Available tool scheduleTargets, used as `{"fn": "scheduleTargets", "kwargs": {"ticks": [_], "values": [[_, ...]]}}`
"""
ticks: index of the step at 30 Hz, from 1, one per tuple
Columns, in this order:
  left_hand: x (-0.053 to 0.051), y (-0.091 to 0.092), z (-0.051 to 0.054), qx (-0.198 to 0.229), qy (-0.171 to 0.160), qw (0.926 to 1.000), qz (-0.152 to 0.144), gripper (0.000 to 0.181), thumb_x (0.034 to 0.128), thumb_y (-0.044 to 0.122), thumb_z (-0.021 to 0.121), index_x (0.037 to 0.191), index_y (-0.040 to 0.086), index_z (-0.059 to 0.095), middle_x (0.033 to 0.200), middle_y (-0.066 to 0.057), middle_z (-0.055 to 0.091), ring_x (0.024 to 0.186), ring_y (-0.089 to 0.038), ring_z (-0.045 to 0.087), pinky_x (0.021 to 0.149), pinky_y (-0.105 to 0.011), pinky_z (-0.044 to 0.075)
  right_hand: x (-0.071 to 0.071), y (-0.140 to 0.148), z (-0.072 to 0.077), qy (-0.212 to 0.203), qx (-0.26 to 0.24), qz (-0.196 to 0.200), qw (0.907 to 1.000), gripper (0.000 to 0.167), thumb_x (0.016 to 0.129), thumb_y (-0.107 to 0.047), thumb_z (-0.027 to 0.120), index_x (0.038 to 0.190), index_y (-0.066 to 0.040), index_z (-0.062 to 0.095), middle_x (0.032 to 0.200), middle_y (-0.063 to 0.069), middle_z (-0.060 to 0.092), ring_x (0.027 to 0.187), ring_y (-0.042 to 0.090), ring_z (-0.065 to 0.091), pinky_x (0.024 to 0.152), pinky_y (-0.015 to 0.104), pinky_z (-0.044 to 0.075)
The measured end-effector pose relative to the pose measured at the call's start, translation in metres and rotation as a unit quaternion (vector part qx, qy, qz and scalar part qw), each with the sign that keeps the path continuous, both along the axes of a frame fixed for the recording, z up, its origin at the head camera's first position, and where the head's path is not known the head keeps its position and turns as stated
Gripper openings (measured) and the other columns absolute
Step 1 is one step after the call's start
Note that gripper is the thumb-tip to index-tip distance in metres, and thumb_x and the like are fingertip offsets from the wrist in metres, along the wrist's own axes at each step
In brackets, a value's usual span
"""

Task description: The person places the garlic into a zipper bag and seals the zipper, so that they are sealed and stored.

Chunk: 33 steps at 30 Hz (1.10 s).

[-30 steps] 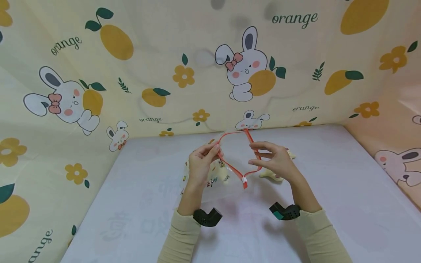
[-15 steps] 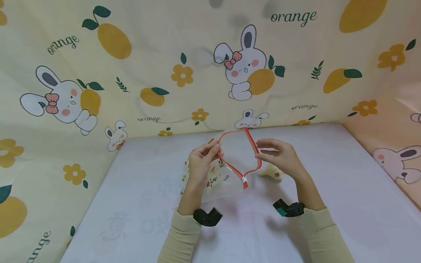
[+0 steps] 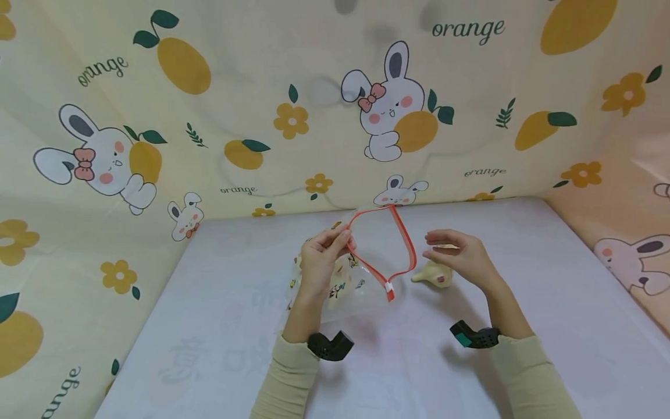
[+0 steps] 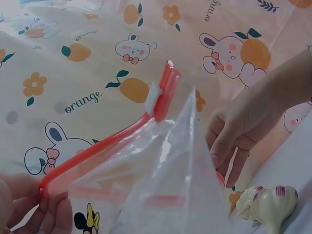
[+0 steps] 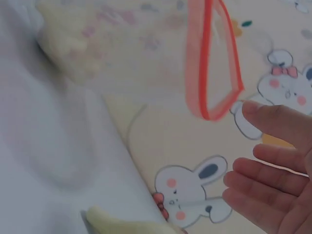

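Observation:
My left hand [image 3: 320,259] pinches the rim of a clear plastic zip bag [image 3: 379,273] between thumb and fingers. The bag has an orange-red zip edge, a white slider [image 4: 153,100] and cartoon prints; its mouth gapes toward the right. Cream-coloured contents [image 5: 73,44] show blurred through the plastic in the right wrist view. To the right, my right hand [image 3: 460,256] is held in the air, fingers spread apart and holding nothing, clear of the bag's rim. Below it a garlic bulb [image 3: 437,275] lies on the table, its stem pointing left; another bulb [image 4: 243,207] is partly hidden behind it.
A white-covered table [image 3: 220,326] lies under both hands. Behind it rises a cream backdrop [image 3: 235,87] printed with rabbits and oranges, which continues along the left and right sides. Black wrist cameras sit on both wrists.
My right hand has let go of the bag's zip edge and moved right, away from it. The garlic bulb beneath now shows more. My left hand stays in place with the bag.

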<state>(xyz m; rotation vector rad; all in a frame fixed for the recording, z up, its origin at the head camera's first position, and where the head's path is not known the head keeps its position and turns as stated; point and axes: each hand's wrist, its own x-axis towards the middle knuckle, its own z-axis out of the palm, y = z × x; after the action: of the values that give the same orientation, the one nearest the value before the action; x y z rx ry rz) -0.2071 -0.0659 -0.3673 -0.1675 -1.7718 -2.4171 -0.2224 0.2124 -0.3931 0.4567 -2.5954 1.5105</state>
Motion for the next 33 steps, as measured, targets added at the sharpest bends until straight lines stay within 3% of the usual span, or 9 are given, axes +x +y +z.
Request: {"fn": "scheduleTargets", "kwargs": {"ticks": [4,8,11,20,25,30,33], "values": [[0.0,0.0,0.0,0.001,0.002,1.0,-0.001,0.028,0.0911,0.002,0.062,0.112,-0.016,0.062,0.069,0.011,0.07,0.066,-0.003,0.065,0.071,-0.017,0.059,-0.002,0.011,-0.002,0.025,-0.02,-0.015,0.9994,0.042,0.085,-0.012,0.073,0.122,0.004,0.06,0.115,0.021,0.066,0.091,-0.017,0.06,0.079,0.002,0.051],[0.0,0.001,0.0,0.001,0.006,1.0,0.0,0.028,0.091,0.003,0.063,0.112,-0.016,0.063,0.069,0.01,0.069,0.066,-0.003,0.065,0.071,-0.017,0.059,-0.004,0.023,-0.003,0.043,-0.022,-0.034,0.9983,0.041,0.084,-0.01,0.073,0.121,0.005,0.061,0.105,-0.008,0.068,0.092,-0.017,0.06,0.078,0.001,0.05],[0.0,0.001,0.0,-0.001,0.009,1.0,-0.001,0.027,0.0908,0.003,0.063,0.111,-0.016,0.063,0.069,0.01,0.069,0.066,-0.003,0.065,0.071,-0.017,0.059,-0.006,0.031,-0.005,0.055,-0.021,-0.049,0.9971,0.041,0.084,-0.009,0.074,0.12,0.005,0.061,0.099,-0.028,0.059,0.091,-0.019,0.058,0.077,-0.001,0.049],[0.0,0.001,-0.001,-0.005,0.003,1.0,-0.003,0.027,0.0909,0.003,0.063,0.111,-0.015,0.063,0.069,0.01,0.069,0.067,-0.003,0.065,0.071,-0.017,0.059,-0.012,0.048,-0.015,0.061,-0.042,-0.063,0.9953,0.042,0.082,-0.004,0.074,0.119,0.01,0.06,0.094,-0.036,0.06,0.089,-0.02,0.059,0.075,-0.001,0.049],[0.0,0.002,-0.002,0.0,0.005,1.0,-0.005,0.027,0.0908,0.002,0.062,0.112,-0.016,0.063,0.069,0.01,0.069,0.067,-0.003,0.065,0.071,-0.018,0.059,-0.013,0.049,-0.018,0.035,-0.019,-0.051,0.9979,0.043,0.084,-0.007,0.073,0.12,0.009,0.059,0.097,-0.028,0.061,0.088,-0.018,0.059,0.075,0.0,0.049],[0.0,0.002,-0.002,0.003,0.01,0.9999,-0.005,0.027,0.0908,0.001,0.062,0.111,-0.017,0.062,0.068,0.01,0.069,0.066,-0.003,0.065,0.07,-0.017,0.059,-0.013,0.042,-0.022,0.011,0.02,-0.021,0.9995,0.037,0.087,-0.011,0.07,0.119,0.007,0.061,0.112,0.017,0.068,0.09,-0.017,0.057,0.078,0.001,0.049],[0.0,0.001,-0.002,-0.004,0.008,1.0,-0.004,0.027,0.0909,0.002,0.063,0.111,-0.016,0.063,0.069,0.01,0.069,0.067,-0.003,0.065,0.071,-0.017,0.059,-0.014,0.039,-0.025,-0.002,0.04,-0.008,0.9992,0.036,0.088,-0.014,0.07,0.118,0.005,0.062,0.118,0.027,0.064,0.091,-0.016,0.056,0.079,0.002,0.048]]}}
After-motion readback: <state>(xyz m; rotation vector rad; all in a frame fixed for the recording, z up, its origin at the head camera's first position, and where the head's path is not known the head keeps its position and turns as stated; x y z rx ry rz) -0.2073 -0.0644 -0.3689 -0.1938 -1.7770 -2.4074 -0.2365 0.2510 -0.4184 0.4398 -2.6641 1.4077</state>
